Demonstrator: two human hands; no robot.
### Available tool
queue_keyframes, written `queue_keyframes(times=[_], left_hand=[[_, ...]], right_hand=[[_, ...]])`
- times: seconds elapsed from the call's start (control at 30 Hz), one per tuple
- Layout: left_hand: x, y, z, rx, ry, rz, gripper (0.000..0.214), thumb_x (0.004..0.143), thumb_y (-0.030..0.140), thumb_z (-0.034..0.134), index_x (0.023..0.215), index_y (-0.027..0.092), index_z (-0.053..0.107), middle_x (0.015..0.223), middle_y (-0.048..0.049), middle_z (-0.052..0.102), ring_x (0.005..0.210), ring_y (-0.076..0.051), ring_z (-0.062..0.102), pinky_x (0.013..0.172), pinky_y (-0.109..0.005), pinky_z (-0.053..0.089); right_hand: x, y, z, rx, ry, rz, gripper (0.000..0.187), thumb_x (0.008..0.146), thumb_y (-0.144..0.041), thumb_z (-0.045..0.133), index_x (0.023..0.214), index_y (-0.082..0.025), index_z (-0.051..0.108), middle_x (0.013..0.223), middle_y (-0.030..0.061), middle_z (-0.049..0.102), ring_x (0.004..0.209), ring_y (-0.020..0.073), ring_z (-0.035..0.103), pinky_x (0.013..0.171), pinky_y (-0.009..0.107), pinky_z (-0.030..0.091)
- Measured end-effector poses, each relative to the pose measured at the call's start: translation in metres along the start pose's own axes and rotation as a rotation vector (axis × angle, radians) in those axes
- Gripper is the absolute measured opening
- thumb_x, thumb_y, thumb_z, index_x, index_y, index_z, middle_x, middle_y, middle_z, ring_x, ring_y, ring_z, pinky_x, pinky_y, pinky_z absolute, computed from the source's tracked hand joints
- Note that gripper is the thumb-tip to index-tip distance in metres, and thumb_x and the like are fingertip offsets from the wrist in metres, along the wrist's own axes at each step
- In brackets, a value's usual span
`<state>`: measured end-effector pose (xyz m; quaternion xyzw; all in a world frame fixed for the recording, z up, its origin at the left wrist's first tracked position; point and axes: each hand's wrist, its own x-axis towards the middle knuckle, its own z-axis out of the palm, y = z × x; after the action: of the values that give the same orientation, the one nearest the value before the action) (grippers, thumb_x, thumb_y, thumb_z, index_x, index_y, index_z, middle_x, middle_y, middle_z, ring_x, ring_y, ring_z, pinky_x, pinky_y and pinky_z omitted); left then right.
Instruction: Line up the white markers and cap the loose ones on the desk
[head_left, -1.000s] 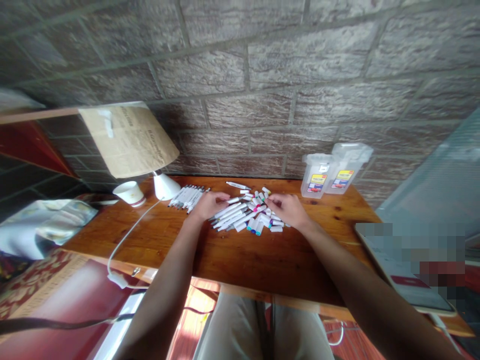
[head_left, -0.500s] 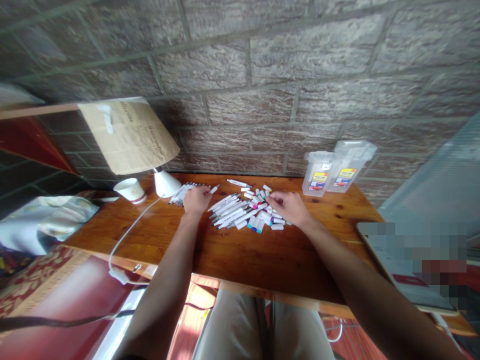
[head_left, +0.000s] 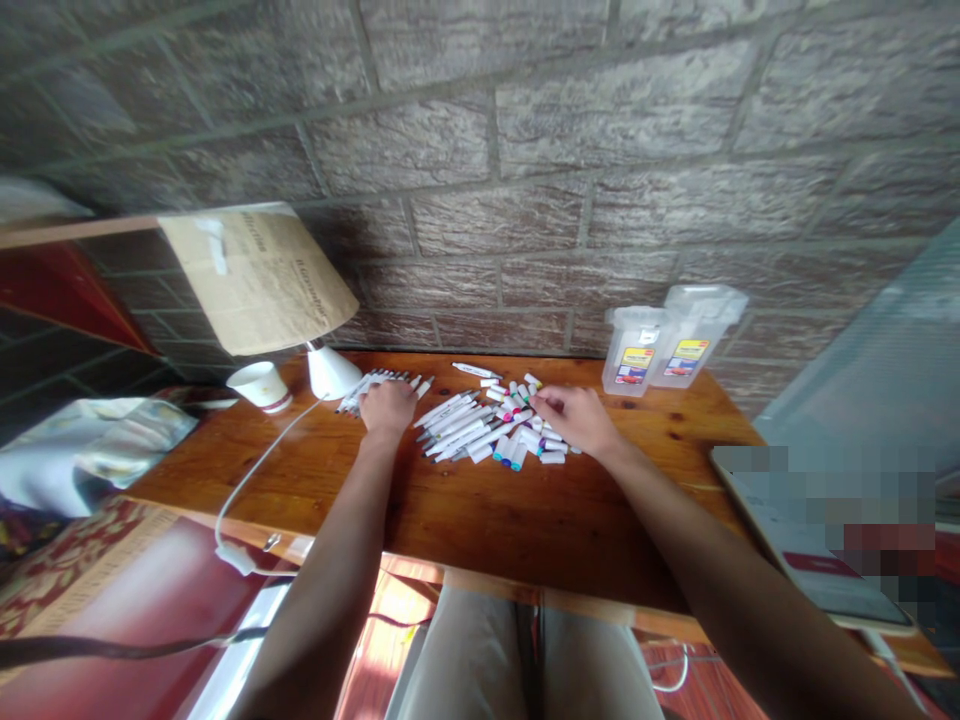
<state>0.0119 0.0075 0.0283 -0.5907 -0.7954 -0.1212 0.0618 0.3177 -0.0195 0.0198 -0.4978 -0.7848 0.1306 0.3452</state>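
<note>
Wall [head_left: 525,150]: grey-brown, block pattern, rough faces. Worktop [head_left: 540,530]: brown wood, dark knots, set against wall. Floor [head_left: 720,690]: reddish; bright light patch left of centre. Right side: pale bluish surface [head_left: 862,350], material unclear.

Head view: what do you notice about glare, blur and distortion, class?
All in the head view: glare on the floor below the desk; brick wall smeared towards the corners; forearms apparently stretched; pixel blocks over part of the flat device; lettering on the markers unreadable.
</note>
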Motion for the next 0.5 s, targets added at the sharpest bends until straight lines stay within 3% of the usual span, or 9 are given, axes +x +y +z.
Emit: queue_keyframes(times=[0.23, 0.4, 0.5], left_hand=[[0.0033, -0.0018, 0.0038, -0.001, 0.000, 0.036, 0.029, 0.090, 0.028, 0.050, 0.098, 0.022, 0.077, 0.099, -0.0135, 0.074, 0.103, -0.032, 0.065, 0.090, -0.041, 0.044], [0.0009, -0.0008, 0.0012, -0.004, 0.052, 0.014, 0.034, 0.092, 0.033, 0.047, 0.110, 0.020, 0.073, 0.106, -0.0162, 0.073, 0.107, -0.033, 0.064, 0.092, -0.043, 0.043], [-0.0012, 0.0008, -0.0014, -0.012, 0.028, -0.016, 0.035, 0.092, 0.037, 0.047, 0.106, 0.017, 0.073, 0.102, -0.0174, 0.073, 0.101, -0.033, 0.067, 0.090, -0.043, 0.045]], right_hand=[[-0.0005, -0.0017, 0.0000, 0.005, -0.022, 0.004, 0.034, 0.092, -0.040, 0.050, 0.076, -0.020, 0.071, 0.067, 0.0008, 0.069, 0.062, 0.0136, 0.060, 0.066, 0.024, 0.040], [-0.0009, -0.0020, -0.0008, 0.013, -0.018, 0.017, 0.033, 0.092, -0.041, 0.050, 0.077, -0.021, 0.071, 0.069, 0.0011, 0.070, 0.063, 0.0144, 0.061, 0.067, 0.025, 0.040], [-0.0006, -0.0019, -0.0011, 0.015, -0.016, 0.019, 0.034, 0.093, -0.042, 0.049, 0.077, -0.021, 0.071, 0.067, 0.0006, 0.068, 0.062, 0.0140, 0.060, 0.065, 0.024, 0.039]])
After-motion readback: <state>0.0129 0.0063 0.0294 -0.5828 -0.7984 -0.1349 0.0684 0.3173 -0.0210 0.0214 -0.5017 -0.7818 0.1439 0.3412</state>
